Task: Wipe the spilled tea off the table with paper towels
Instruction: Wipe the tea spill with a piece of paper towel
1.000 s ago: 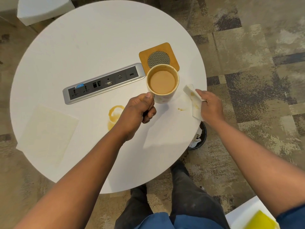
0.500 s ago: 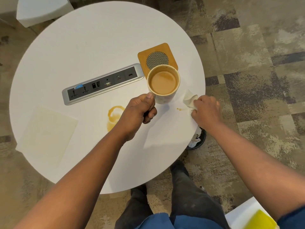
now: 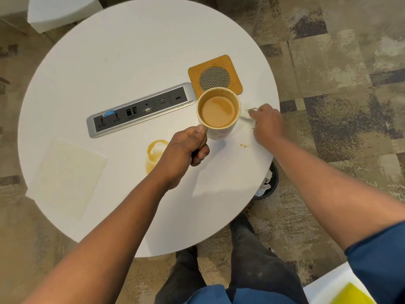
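- White round table (image 3: 122,51), seen from above the person's head.
- Left hand (image 3: 184,153) curled round the handle of a mug (image 3: 218,113); the mug is full of milky tea and looks lifted just clear of the tabletop.
- Right hand (image 3: 267,123) at 3 o'clock from the mug, fingers bunched over a crumpled towel (image 3: 248,114) and pressing it onto the table just beside the mug.
- Tea ring (image 3: 154,153), amber, at 8 o'clock from the mug, partly hidden by the left hand.
- Small tea drops (image 3: 243,146) at 5 o'clock from the mug, near the right wrist.
- Wooden coaster (image 3: 214,76) with a mesh centre at 12 o'clock from the mug.
- Socket strip (image 3: 141,109) at 9 o'clock from the mug.
- Flat pale sheet (image 3: 65,178) near the table edge at 8 o'clock, well apart from both hands.
- Dark bin (image 3: 268,183) on the carpet under the table edge at 4 o'clock; white scraps inside.
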Available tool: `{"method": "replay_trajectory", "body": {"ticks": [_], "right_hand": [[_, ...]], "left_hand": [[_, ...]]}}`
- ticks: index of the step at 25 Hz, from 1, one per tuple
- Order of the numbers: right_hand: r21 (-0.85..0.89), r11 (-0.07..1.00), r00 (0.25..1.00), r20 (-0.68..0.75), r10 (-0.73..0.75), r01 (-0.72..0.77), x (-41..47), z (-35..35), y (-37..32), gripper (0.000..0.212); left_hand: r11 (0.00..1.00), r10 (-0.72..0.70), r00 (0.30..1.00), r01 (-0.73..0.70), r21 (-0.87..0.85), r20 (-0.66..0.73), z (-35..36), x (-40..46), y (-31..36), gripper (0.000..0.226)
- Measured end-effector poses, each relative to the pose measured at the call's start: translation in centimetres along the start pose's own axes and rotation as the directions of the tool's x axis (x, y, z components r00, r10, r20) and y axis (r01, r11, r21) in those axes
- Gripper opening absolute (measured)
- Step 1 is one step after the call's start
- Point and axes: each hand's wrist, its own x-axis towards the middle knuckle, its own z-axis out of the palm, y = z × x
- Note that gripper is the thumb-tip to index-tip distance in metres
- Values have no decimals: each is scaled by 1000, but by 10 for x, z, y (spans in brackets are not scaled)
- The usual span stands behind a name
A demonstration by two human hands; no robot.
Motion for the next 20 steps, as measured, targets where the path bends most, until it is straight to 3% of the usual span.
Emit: {"method": "replay_trajectory", "body": {"ticks": [2,4,8,13,16,18,20], "right_hand": [[-3,998,994,96,-56,57,8,5,-6,31],[-55,974,963,167,-210,222,5,8,-10,31],[-53,861,837,272,-475,506,-11,9,-5,40],[-16,830,767,392,-507,557,-29,4,18,42],[-37,886,784,484,-388,461,-39,-5,38,45],[1,965,838,495,-229,264,-44,-14,48,46],[269,963,909,408,-91,-24,-47,-21,53,37]], "left_hand": [[1000,-2,1000,2,1,-6,-1,0,-1,43],[1000,-2,1000,2,-4,-9,-2,0,-1,43],[1000,3,1000,-3,-6,-9,-3,0,1,43],[1000,7,1000,-7,-4,-2,-3,-3,1,43],[1000,7,1000,-7,-8,1,-3,-4,1,43],[1000,6,1000,-6,-3,5,-1,-5,0,43],[1000,5,1000,-5,5,8,-1,-5,0,43]]}}
